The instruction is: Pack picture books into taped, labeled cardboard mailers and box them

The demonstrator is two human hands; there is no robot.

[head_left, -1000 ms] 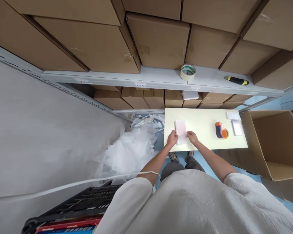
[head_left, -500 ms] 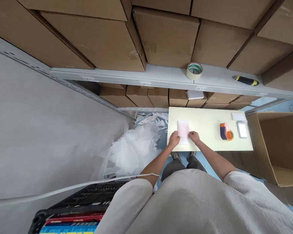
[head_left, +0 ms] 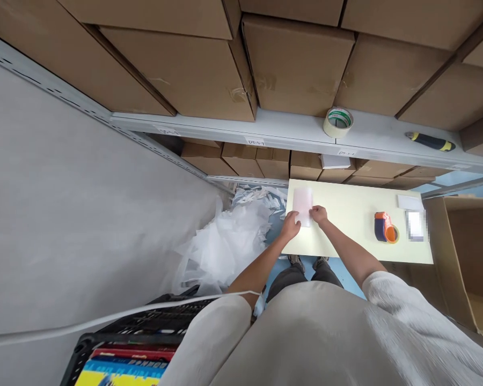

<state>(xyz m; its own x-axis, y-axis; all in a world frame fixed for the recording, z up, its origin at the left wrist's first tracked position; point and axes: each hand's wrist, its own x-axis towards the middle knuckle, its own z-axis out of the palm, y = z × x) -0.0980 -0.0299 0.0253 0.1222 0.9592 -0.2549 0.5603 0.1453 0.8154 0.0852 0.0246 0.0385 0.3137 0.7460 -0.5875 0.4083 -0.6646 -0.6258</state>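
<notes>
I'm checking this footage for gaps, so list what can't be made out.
Head view:
Pinkish sheet between left hand and right hand: any writing, too small and faint.
Item at the table's right end: pixelated.
Open carton: cut off by the right edge.
Black crate: cut off by the bottom edge, partly behind a sleeve.
</notes>
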